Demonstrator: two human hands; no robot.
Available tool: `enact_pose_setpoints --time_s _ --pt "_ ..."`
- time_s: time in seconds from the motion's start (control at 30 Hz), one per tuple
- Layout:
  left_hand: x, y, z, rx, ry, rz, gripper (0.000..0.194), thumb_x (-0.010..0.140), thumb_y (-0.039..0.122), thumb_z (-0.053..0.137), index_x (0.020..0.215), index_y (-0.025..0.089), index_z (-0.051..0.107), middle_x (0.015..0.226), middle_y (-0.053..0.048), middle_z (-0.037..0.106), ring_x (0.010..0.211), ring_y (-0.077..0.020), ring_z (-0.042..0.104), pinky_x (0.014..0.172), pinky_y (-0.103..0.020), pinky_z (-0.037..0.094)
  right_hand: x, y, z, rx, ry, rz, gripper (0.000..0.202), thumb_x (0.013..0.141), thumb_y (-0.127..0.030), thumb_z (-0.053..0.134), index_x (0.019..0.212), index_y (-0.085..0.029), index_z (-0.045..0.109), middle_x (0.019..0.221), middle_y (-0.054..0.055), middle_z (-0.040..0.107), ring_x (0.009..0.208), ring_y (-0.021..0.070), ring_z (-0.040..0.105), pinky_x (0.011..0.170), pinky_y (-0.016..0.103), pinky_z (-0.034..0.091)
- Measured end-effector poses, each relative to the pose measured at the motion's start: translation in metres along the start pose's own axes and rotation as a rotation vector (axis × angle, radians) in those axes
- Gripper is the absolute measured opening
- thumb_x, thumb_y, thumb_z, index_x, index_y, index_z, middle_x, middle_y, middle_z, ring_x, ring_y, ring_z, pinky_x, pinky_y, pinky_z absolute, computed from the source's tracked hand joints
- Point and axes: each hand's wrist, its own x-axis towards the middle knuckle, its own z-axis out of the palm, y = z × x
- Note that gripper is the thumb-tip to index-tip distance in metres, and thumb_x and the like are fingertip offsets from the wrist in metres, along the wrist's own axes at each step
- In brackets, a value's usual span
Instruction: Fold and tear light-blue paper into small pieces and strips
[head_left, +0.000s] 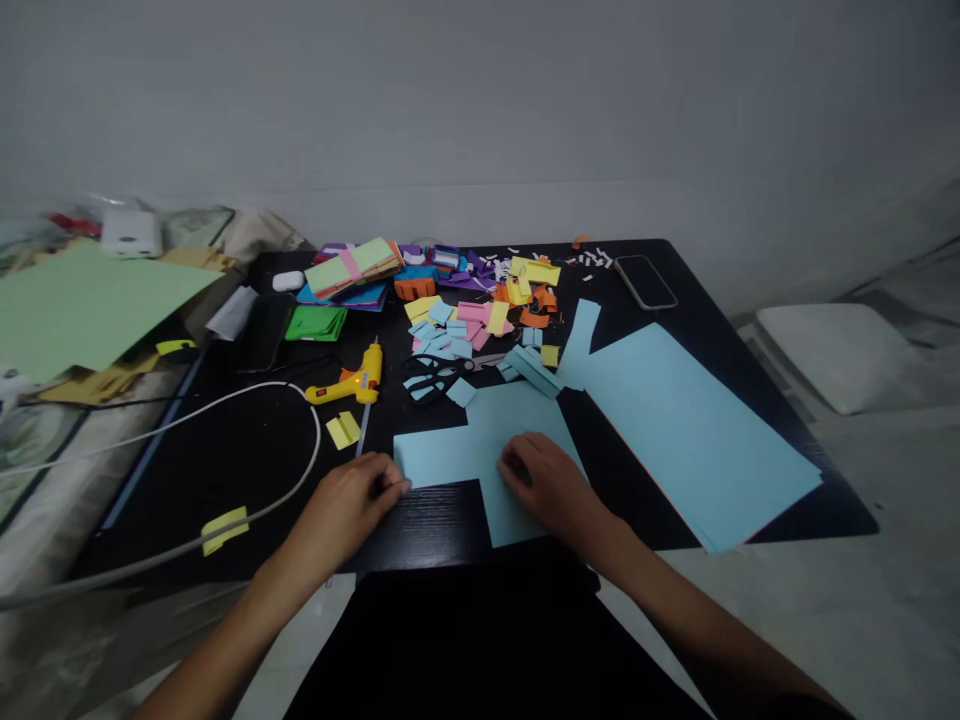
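A light blue paper sheet (502, 510) lies flat near the front edge of the black table. A narrower blue paper piece (435, 457) extends from its left side. My left hand (356, 497) rests at the left end of that piece, fingers curled, and whether it pinches the paper is too small to tell. On the blue sheet lies my right hand (544, 480), its fingers curled down; what is under them is hidden. Black-handled scissors (435, 378) sit just behind the sheet, beside small blue paper pieces (460, 392).
A yellow glue gun (352, 378) and a white cable (315, 440) are on the left. Large blue sheets (697, 440) cover the right side. A phone (645, 282) lies at the back right. Colored paper scraps (472, 315) and a paper bundle (354, 268) are behind.
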Motion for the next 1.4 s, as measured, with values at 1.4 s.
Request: enact_pose_setpoints --time_s 1.4 --pt "0.050 0.042 0.012 0.350 0.053 0.330 0.045 0.088 0.038 0.079 0.124 0.017 0.063 0.119 -0.014 0.065 0.108 -0.0349 0.062 0.096 -0.050 0.051 0.057 0.015 -0.050 0.141 0.285 -0.034 0.008 0.096 -0.021 0.061 0.098 -0.019 0.069 0.091 0.007 0.074 0.084 0.0212 0.070 0.078 0.035 0.056"
